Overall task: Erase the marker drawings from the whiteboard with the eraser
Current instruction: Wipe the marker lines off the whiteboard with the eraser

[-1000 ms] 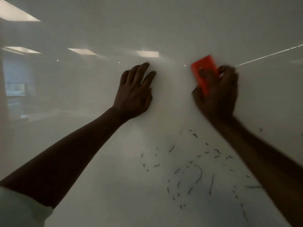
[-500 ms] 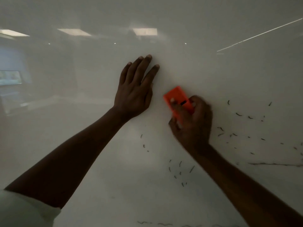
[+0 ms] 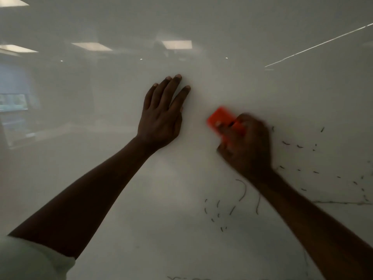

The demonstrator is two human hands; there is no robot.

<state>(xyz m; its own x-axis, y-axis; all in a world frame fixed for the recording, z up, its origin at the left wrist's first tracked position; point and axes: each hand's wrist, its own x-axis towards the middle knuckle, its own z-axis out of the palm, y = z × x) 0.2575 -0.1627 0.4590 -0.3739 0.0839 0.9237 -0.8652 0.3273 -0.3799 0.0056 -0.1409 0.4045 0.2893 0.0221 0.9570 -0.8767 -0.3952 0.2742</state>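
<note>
Eraser (image 3: 222, 120) clamped in right hand (image 3: 247, 146), pressed to whiteboard (image 3: 121, 199). Left hand (image 3: 161, 120) flat, fingers apart. Marks (image 3: 242, 190) below.

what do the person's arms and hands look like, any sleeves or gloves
Both hands are bare: no gloves, rings or watch show on the left hand or the right hand. Both forearms are uncovered. The left arm has a short pale sleeve at the upper arm, in the frame's lower left corner. The right arm's upper part is out of frame. The right hand is motion-blurred.
</note>
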